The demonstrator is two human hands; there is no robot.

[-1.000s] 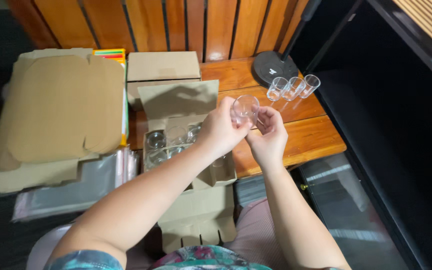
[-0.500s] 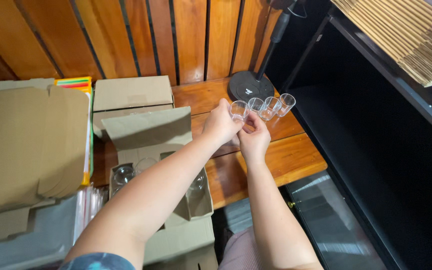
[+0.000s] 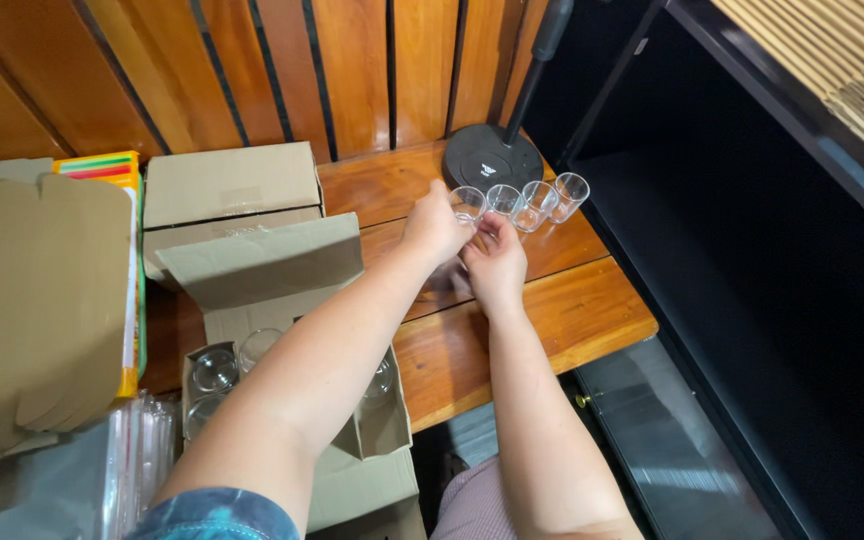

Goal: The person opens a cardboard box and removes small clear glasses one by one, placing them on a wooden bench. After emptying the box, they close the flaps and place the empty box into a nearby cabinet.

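Setting a small glass (image 3: 468,203) down at the near end of the glass row (image 3: 537,200), just beside the black base (image 3: 493,156), both hands are used: left hand (image 3: 435,228) pinches it, right hand (image 3: 495,262) steadies. It is best lowered upright, level with its neighbours.

Orange wooden slat wall (image 3: 352,70), wooden table (image 3: 542,320), black cabinet (image 3: 752,280)

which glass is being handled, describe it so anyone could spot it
Find the round black stand base at the back of the wooden table. A row of four small clear glasses runs along its front. It is the leftmost glass, the only one with the left hand and right hand at it.
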